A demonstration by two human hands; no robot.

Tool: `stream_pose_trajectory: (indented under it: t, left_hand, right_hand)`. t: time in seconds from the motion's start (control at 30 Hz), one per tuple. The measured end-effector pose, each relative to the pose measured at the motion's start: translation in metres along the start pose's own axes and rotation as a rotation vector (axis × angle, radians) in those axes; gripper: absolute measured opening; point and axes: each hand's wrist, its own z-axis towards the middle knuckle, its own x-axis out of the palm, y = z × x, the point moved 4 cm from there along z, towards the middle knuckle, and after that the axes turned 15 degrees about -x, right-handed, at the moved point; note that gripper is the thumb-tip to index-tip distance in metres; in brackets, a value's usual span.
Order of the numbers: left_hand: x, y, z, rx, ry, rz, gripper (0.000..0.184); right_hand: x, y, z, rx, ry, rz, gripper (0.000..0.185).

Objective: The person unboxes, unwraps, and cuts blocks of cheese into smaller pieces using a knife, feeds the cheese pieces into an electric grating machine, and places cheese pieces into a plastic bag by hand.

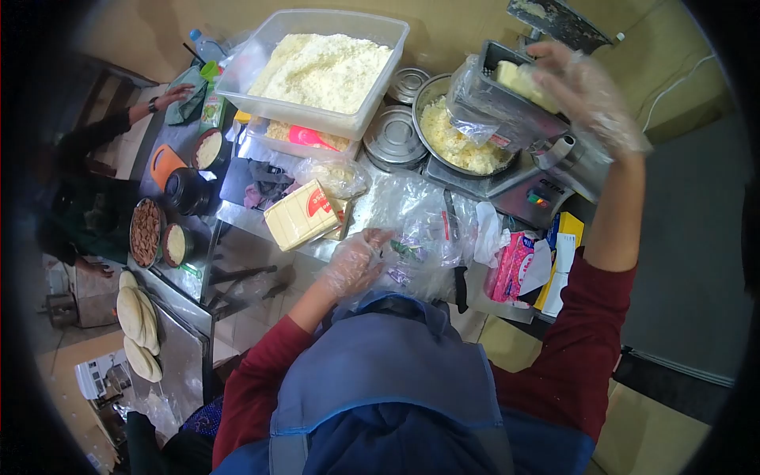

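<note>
My right hand [582, 99], in a clear plastic glove, is raised over the grater's metal hopper [507, 57]. Its fingers are apart beside a pale yellow block [525, 85] inside the hopper; whether they touch it is unclear. Under the machine's outlet, a round metal bowl [463, 134] holds grated yellow shreds. At the counter's near edge, my gloved left hand [354, 265] has its fingers curled together beside clear plastic bags [419, 241]; what it may grip is hidden. Just beyond it lies a wrapped cream block with a red label [302, 215].
A large plastic tub [380, 30] of white shreds stands behind stacked metal lids [394, 136]. Pink packaging [513, 265] lies right of a dark-handled knife [461, 286]. Another person's hand [174, 96] is at the far left, over a counter with bowls and flatbreads [133, 313].
</note>
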Motion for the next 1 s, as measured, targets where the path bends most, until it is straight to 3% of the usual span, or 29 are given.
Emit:
stream_pose_trajectory:
  t: [0.03, 0.17, 0.27, 0.5, 0.83, 0.9, 1.0]
  left_hand:
    - [0.0, 0.006, -0.003, -0.007, -0.003, -0.003, 0.064]
    - [0.0, 0.016, -0.01, -0.086, -0.038, -0.005, 0.062]
    - [0.004, 0.014, -0.015, -0.113, -0.047, 0.013, 0.061]
    - [0.015, 0.005, -0.025, -0.194, -0.011, 0.072, 0.055]
    - [0.03, -0.019, -0.013, -0.144, 0.055, 0.037, 0.058]
    - [0.037, -0.02, -0.009, -0.087, 0.029, 0.064, 0.057]
    - [0.039, -0.029, -0.006, -0.103, 0.063, 0.084, 0.056]
  right_hand:
    - [-0.008, 0.013, 0.001, 0.012, -0.016, 0.033, 0.036]
    - [-0.052, 0.057, 0.025, -0.232, -0.589, 0.364, 0.032]
    - [-0.063, 0.047, 0.057, -0.308, -0.758, 0.471, 0.028]
    - [-0.067, 0.005, 0.099, -0.27, -0.885, 0.604, 0.025]
    - [-0.048, 0.008, 0.07, -0.267, -0.927, 0.582, 0.037]
    - [-0.039, 0.03, 0.052, -0.327, -0.755, 0.451, 0.04]
    - [-0.015, 0.021, 0.046, -0.418, -1.031, 0.02, 0.039]
